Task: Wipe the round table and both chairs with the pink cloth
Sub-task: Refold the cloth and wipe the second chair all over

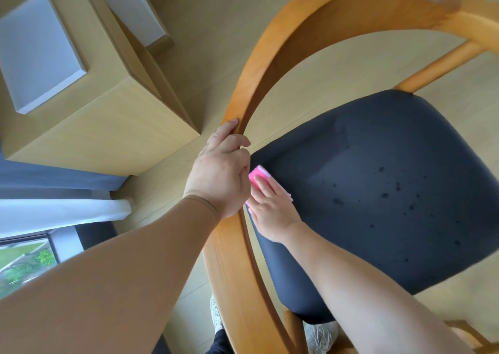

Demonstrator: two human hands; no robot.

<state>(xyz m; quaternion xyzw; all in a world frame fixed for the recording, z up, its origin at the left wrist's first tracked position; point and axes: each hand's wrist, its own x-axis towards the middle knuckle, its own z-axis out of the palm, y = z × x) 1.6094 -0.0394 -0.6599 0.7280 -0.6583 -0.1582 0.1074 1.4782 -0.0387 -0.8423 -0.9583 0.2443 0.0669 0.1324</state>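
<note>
Left of frame: wooden cabinet [89, 126], no part in the wipe. Left hand [220, 176] grips the curved wooden backrest rail [272, 40], fingers curled round its edge, steadying the chair. Just right of it and lower, right hand [270, 213] lies on the pink cloth [258, 175], fingers straight and together, pressing the cloth flat on the dark seat cushion [391, 191] at the seat's near-left edge. Cloth's long axis runs along the fingers, pointing up-left. Unwiped seat, carrying dark specks [388, 194], lies to the right of the fingertips; judged next stroke: sweep rightward across them, right hand being the nearer. No brands, labels or writing legible. Round table not in view.
</note>
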